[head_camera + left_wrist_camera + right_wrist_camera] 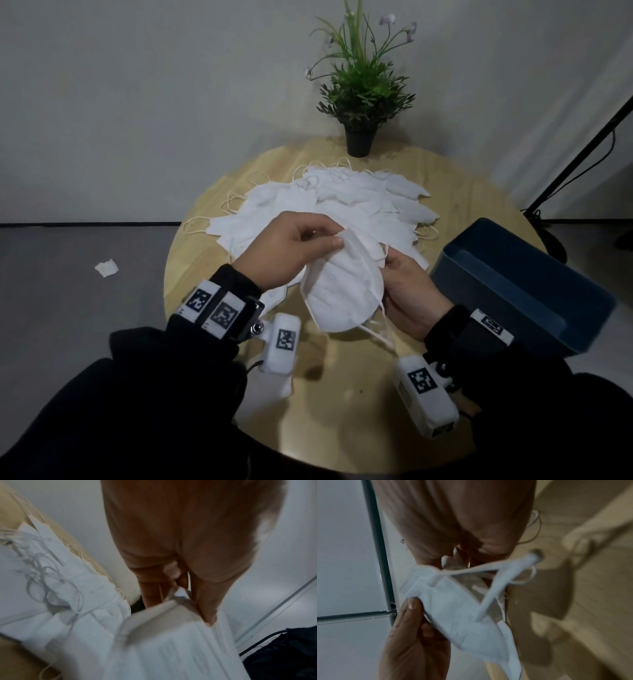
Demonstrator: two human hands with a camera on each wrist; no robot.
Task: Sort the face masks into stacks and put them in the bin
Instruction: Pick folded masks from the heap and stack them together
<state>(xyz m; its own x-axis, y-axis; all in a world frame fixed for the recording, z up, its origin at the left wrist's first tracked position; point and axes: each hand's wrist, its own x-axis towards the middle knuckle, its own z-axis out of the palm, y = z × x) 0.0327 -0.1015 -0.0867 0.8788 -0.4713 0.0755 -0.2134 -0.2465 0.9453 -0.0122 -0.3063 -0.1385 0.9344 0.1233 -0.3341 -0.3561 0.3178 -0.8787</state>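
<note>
Head view: left hand [287, 248] and right hand [409, 291] pinch a white face mask [342, 291] above the round table [342, 394], before the mask pile [342, 202]; blue bin [520, 284] at right. Square coded tags on the wristbands [214, 306]; no legible writing.
Left wrist view: thumb and fingers [207, 601] pinch the mask's edge.
Right wrist view: fingers [452, 562] pinch the mask's end by its ear loop [489, 596].

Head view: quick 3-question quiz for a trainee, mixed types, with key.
1. True or false: the blue bin already holds a stack of masks.
2. Which hand touches the held mask? A left only, B right only, C both.
3. What stands on the round table behind the mask pile?

Key: 1 false, no masks show in it. 2 C, left hand pinches its top, right hand holds its side. 3 a potted plant.
</note>
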